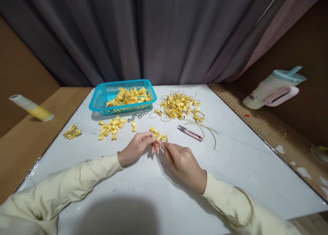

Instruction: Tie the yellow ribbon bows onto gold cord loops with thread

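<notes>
Yellow and glossy, a bow [163,137] is held above the white table [243,180]: the left hand [139,146] pinches it between thumb and fingers, while the right hand [185,162] has its fingertips drawn together beside it, what they grasp too small to tell. Pink-handled snips [192,134] lie beyond, near a heap of bows [176,105]

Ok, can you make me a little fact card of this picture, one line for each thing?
left hand: holding a yellow bow
right hand: at that bow, grip unclear
table: white
basket: blue, with more bows inside
snips: pink, beyond the right hand
cup: teal lid, pink handle, far right
</notes>
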`<action>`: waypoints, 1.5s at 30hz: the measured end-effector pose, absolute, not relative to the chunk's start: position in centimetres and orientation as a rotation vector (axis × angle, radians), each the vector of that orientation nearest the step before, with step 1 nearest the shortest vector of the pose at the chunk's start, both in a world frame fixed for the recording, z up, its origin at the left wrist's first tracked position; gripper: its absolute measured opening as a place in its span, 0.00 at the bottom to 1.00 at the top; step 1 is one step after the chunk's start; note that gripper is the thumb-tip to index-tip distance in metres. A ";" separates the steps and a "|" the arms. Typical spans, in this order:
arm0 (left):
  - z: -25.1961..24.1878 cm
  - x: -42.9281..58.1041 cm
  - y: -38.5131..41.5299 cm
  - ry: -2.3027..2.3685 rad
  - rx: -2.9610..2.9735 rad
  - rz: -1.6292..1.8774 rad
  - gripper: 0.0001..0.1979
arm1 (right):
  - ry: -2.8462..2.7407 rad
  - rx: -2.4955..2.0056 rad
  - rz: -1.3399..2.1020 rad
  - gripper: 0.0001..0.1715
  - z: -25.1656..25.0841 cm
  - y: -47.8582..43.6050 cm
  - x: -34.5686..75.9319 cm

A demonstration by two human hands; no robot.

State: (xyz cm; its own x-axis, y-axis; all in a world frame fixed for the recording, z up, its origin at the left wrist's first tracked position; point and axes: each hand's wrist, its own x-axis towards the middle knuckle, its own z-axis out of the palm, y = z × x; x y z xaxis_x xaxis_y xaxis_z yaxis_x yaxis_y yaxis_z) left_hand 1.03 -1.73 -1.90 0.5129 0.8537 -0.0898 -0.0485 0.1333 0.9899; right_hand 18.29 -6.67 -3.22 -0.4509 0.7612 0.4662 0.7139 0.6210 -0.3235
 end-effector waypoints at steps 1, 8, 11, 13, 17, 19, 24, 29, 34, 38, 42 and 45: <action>-1.9 1.0 -1.7 0.810 1.269 0.769 0.15 | -2.254 -1.151 0.121 0.16 -3.3 -6.7 18.3; -2.1 1.1 -1.7 0.781 1.169 0.776 0.14 | -2.237 -1.139 0.100 0.15 -3.4 -6.7 18.0; -2.1 1.2 -1.6 0.753 1.102 0.777 0.13 | -2.247 -1.120 0.074 0.15 -3.3 -6.7 18.0; -2.0 1.3 -1.6 0.753 1.063 0.774 0.12 | -2.253 -1.112 0.056 0.14 -3.4 -6.6 18.0; -1.9 1.4 -1.6 0.781 1.003 0.768 0.12 | -2.263 -1.115 0.031 0.14 -3.6 -6.5 18.1; -1.8 1.4 -1.6 0.784 0.988 0.765 0.11 | -2.266 -1.105 0.007 0.14 -3.6 -6.4 18.1; -1.6 1.3 -1.5 0.763 0.991 0.747 0.10 | -2.288 -1.078 -0.041 0.13 -3.7 -6.3 18.2; -1.8 1.4 -1.5 0.737 0.958 0.742 0.10 | -2.294 -1.047 -0.053 0.13 -3.6 -6.2 18.1; -2.1 1.4 -1.5 0.675 0.903 0.741 0.11 | -2.296 -1.040 -0.086 0.13 -3.6 -6.2 18.0; -2.2 1.3 -1.5 0.670 0.908 0.732 0.12 | -2.299 -1.049 -0.057 0.13 -3.5 -6.3 17.8; -2.3 1.2 -1.6 0.670 0.909 0.736 0.11 | -2.292 -1.048 -0.029 0.13 -3.6 -6.3 17.7; -2.1 1.2 -1.6 0.712 0.957 0.734 0.11 | -2.279 -1.048 -0.008 0.13 -3.8 -6.3 17.7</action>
